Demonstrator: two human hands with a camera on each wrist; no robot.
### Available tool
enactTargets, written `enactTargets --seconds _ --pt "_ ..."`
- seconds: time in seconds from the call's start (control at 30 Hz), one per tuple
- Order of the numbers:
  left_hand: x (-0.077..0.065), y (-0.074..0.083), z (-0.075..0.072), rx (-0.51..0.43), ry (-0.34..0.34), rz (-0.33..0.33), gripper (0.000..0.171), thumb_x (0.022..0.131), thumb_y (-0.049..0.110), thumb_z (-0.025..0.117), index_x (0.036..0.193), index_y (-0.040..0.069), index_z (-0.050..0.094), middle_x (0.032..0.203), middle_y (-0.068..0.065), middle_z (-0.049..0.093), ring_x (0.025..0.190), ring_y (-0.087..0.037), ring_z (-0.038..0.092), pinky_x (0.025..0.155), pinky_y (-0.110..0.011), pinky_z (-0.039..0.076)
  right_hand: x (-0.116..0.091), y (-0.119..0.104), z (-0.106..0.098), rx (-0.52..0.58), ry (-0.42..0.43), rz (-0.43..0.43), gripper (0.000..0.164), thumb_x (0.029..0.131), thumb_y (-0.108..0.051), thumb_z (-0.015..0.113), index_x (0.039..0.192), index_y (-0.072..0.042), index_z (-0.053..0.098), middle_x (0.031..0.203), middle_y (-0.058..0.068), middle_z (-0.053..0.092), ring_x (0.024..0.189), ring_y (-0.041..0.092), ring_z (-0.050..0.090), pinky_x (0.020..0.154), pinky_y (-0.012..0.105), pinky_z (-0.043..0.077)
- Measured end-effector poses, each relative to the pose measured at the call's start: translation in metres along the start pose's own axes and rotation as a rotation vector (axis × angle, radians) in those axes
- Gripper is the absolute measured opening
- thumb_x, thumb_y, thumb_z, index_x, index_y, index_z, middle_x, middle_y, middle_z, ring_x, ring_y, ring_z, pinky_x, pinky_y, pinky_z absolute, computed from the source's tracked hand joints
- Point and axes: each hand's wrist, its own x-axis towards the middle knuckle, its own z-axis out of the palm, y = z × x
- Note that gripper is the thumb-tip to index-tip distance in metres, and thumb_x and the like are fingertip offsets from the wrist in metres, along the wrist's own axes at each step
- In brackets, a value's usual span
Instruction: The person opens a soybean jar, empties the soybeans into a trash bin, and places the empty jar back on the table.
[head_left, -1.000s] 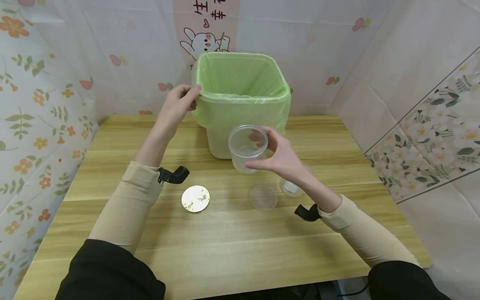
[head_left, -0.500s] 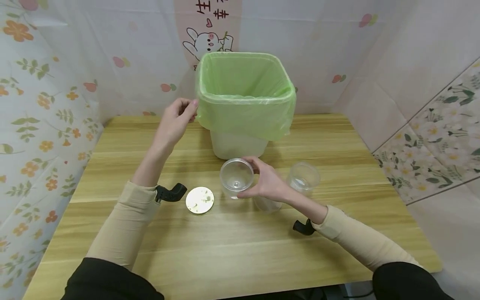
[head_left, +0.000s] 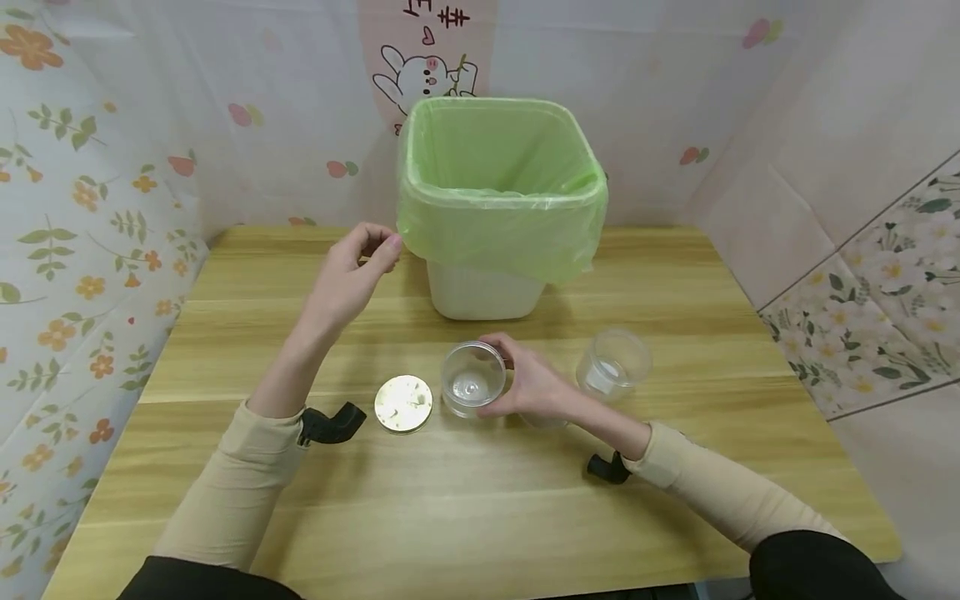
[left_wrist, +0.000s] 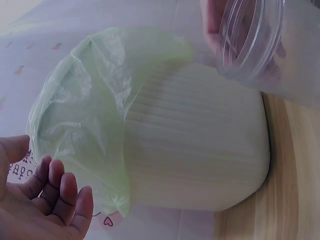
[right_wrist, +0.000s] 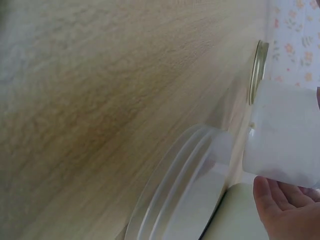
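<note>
In the head view my right hand (head_left: 534, 382) grips a clear plastic jar (head_left: 468, 387) by its side, thumb and fingers around it, low over the table. The right wrist view shows the same jar (right_wrist: 282, 132), cloudy-looking, with fingers (right_wrist: 287, 200) against its wall. Beside the jar lies a round gold lid (head_left: 403, 402). A clear disc (head_left: 546, 421) is mostly hidden under my right hand. My left hand (head_left: 347, 279) hovers left of the bin, fingers loosely bent and holding nothing. In the left wrist view its fingers (left_wrist: 55, 187) are near the green bag (left_wrist: 85, 120).
A white bin (head_left: 486, 292) lined with a green bag stands at the back of the wooden table (head_left: 450, 508). A second clear jar (head_left: 617, 362) stands to the right. Patterned sheets cover the walls behind and at the left.
My right hand has brought the jar from in front of the bin down toward me, beside the gold lid. My left hand has left the bag's rim and dropped lower.
</note>
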Motion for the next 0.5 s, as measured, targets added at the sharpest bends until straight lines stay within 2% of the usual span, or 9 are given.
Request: enactTargets --seconds 0.27,0.5 --pt "-0.016 0.003 0.004 0.027 -0.083 0.017 0.039 0.108 0.035 0.052 0.126 0.001 0.058 0.112 -0.009 0.061 0.104 -0.019 0.058 0.098 -0.032 0.049 -0.007 -0.001 0.011 0.023 -0.028 -0.005 0.096 0.066 -0.021 0.098 0.146 -0.013 0.046 0.137 0.010 0.063 0.128 0.032 0.063 0.110 0.050 0.051" --pt "-0.032 0.001 0.013 0.024 -0.160 0.053 0.032 0.108 0.025 0.052 0.124 -0.002 0.058 0.114 -0.013 0.062 0.106 -0.021 0.059 0.095 -0.025 0.050 -0.017 0.001 0.020 0.019 -0.055 -0.017 0.096 0.066 -0.020 0.098 0.147 -0.010 0.046 0.135 0.010 0.064 0.124 0.027 0.063 0.108 0.045 0.051"
